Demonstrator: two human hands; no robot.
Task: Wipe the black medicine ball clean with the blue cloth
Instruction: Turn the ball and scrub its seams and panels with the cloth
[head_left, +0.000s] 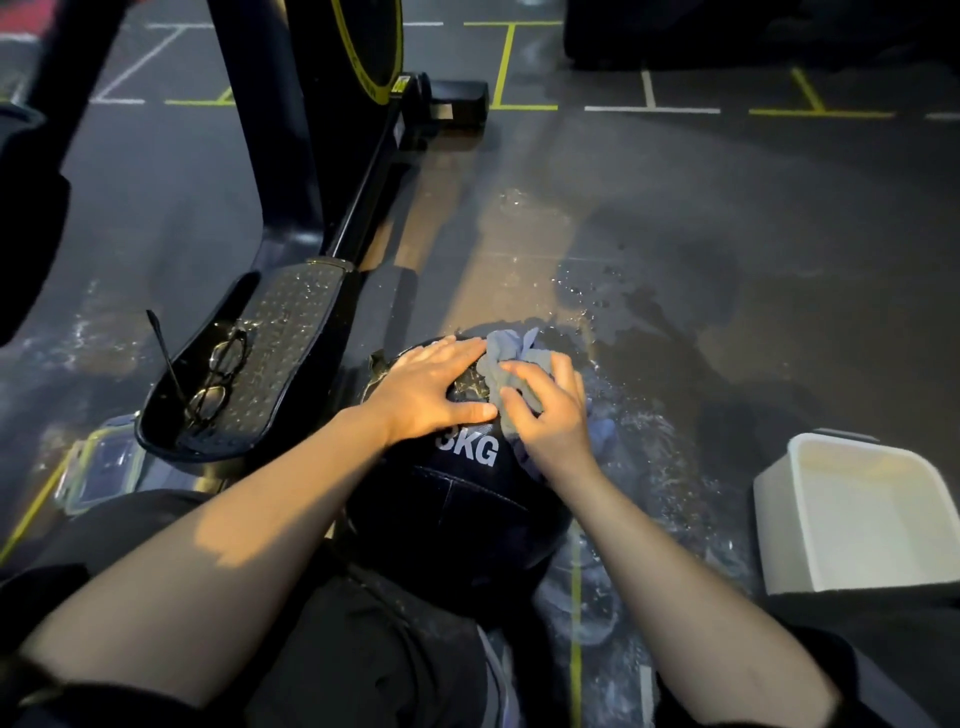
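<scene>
The black medicine ball (457, 499), marked "3KG" in white, sits on the wet floor between my knees. My left hand (434, 389) lies flat on the ball's upper left, fingers straight and spread. The bunched blue cloth (506, 361) is on the ball's top. My right hand (548, 410) grips the cloth with curled fingers and holds it against the ball's upper right. Part of the cloth hangs down under my right palm.
An exercise machine's black pedal (249, 364) lies left of the ball, with a pair of glasses (218, 379) on it. A white plastic tub (857, 512) stands to the right. A clear lidded container (98, 467) sits at lower left. Water is splashed over the dark floor (649, 322).
</scene>
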